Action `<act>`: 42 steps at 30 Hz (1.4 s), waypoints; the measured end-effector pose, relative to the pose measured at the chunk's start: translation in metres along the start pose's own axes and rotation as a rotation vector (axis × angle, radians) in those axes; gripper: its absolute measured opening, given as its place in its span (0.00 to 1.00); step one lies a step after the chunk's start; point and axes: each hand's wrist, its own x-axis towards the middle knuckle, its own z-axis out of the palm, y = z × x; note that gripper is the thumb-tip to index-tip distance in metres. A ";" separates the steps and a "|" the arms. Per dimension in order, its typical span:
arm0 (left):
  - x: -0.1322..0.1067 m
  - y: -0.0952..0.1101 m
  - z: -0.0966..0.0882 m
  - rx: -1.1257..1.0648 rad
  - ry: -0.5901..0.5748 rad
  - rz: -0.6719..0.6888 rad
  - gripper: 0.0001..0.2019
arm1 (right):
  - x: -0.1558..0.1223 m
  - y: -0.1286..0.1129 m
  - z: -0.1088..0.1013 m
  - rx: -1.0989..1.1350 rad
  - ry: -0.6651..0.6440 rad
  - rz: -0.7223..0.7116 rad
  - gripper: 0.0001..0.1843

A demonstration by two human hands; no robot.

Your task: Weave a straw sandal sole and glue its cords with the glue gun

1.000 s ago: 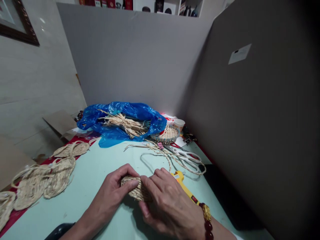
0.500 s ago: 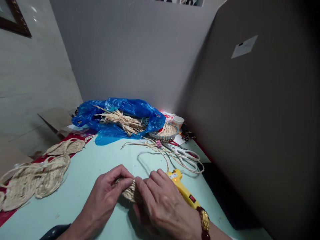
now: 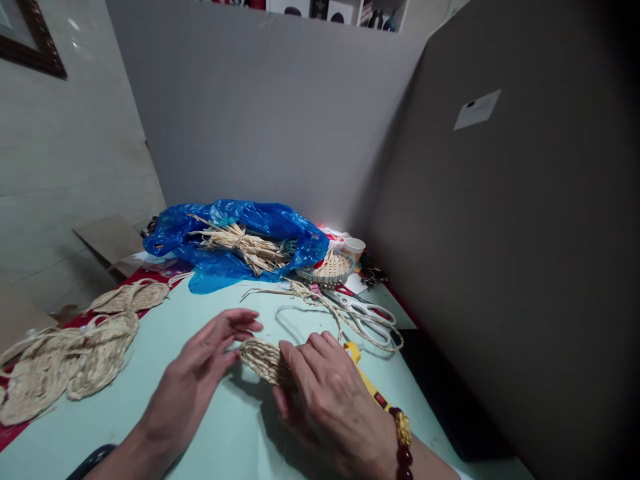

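A small coiled piece of braided straw [image 3: 265, 361], shaped like a little sole, is held above the table by my right hand [image 3: 333, 393], thumb below and fingers on top. Its right end is hidden under those fingers. My left hand [image 3: 207, 353] is just left of the piece, fingers apart and nothing in them. Partly behind my right hand lies a yellow hot glue gun [image 3: 367, 383]. Farther left rest several woven straw sandals [image 3: 103, 357] with straps.
A blue plastic bag [image 3: 170, 227] with a bundle of dried straw [image 3: 245, 247] lies at the back. Near it are a shallow woven basket [image 3: 333, 269], a paper cup [image 3: 354, 248], white-handled scissors [image 3: 373, 320] and loose braided cord [image 3: 330, 308]. Grey panels [image 3: 280, 113] stand behind and right.
My left hand has let go of the straw piece and moved up and left, its fingers spreading. My right hand keeps hold of it. The view has tilted slightly upward.
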 end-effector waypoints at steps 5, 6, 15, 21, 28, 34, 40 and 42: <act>0.017 0.008 -0.021 -0.020 0.344 0.141 0.14 | -0.002 0.004 0.004 0.062 0.022 0.113 0.18; 0.019 0.008 -0.024 -0.013 0.365 0.141 0.14 | -0.002 0.005 0.004 0.088 0.026 0.131 0.17; 0.015 0.005 -0.017 0.058 0.216 0.142 0.17 | 0.004 0.006 0.003 0.282 0.122 0.203 0.11; 0.013 -0.011 -0.006 0.065 0.005 0.058 0.18 | 0.004 0.003 0.006 0.295 0.146 0.209 0.10; 0.011 -0.024 -0.002 0.182 -0.121 0.013 0.23 | 0.001 0.005 0.008 0.171 0.124 0.137 0.15; 0.007 -0.021 0.003 0.306 -0.162 0.101 0.19 | -0.001 -0.001 0.009 0.186 0.047 0.104 0.21; 0.002 -0.019 0.004 0.403 -0.206 0.101 0.20 | 0.005 -0.004 -0.011 0.479 0.010 0.276 0.09; 0.000 -0.018 0.006 0.442 -0.237 0.107 0.20 | 0.007 -0.004 -0.016 0.569 -0.025 0.351 0.13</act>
